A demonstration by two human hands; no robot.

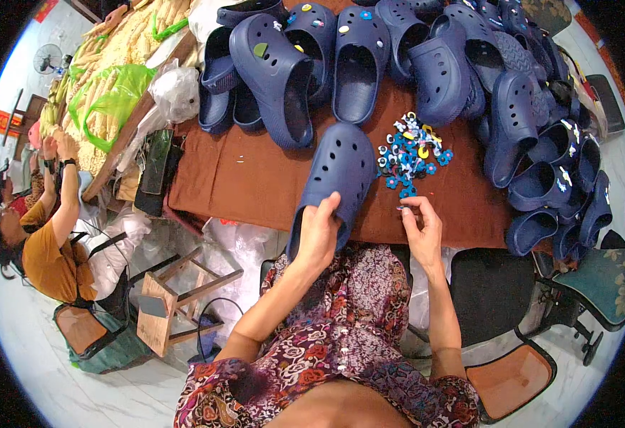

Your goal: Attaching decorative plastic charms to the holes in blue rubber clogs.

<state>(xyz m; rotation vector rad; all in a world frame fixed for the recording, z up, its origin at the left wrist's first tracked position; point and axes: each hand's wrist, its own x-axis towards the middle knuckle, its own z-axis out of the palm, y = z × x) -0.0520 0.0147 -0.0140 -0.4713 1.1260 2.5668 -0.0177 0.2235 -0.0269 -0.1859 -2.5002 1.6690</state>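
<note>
I remotely had my left grip (319,225) closed on the navy clog (339,165) over the near edge of the bench (255,189), apparently to keep its holed upper exposed, my right grip (423,230) pinching what looked like a small charm (402,207) near the charm pile (411,151), likely heaped for easy reach.

The person's left hand (319,232) grips a navy perforated clog (337,171) at the near edge of a brown tablecloth (255,185); the right hand (424,232), thumb and forefinger close together, is just beside a pile of shoe charms (412,151). More navy clogs (359,64) crowd the far and right sides, and a co-worker (52,260) reaches toward corn cobs (109,100).
</note>
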